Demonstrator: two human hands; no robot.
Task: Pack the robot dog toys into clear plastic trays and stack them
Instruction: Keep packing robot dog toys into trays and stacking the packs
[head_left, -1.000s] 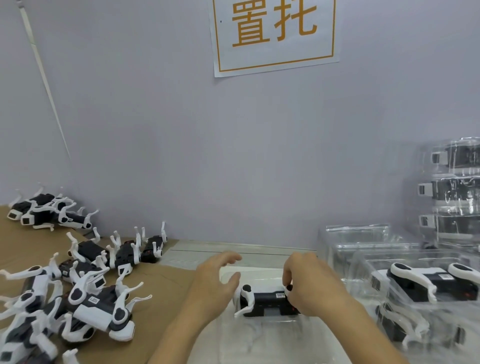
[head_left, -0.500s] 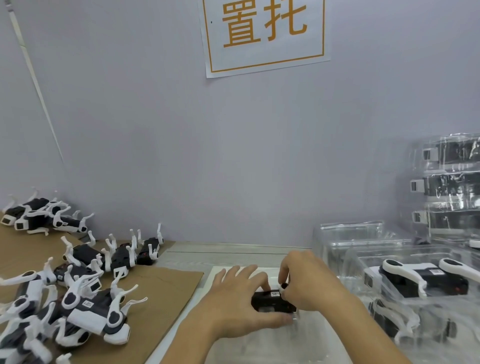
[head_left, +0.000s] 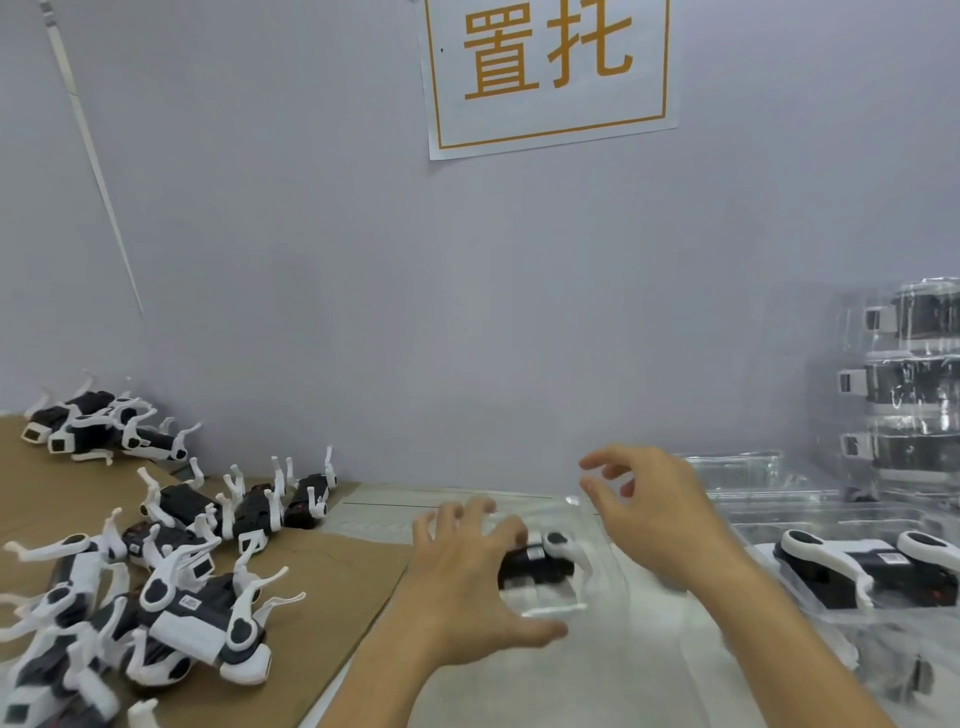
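While left hand (head_left: 470, 582) spreads over toy (head_left: 540, 564), right hand (head_left: 649, 512) hovers loose

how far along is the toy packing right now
Done: a stack of filled trays stands at right, another packed tray in front. In hand: a toy dog sits in the middle tray, left hand over it. Left: the loose dogs on the cardboard.

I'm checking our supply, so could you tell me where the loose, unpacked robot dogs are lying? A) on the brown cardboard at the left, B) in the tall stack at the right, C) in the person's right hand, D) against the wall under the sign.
A: the loose dogs lie in a heap on the cardboard at the left.
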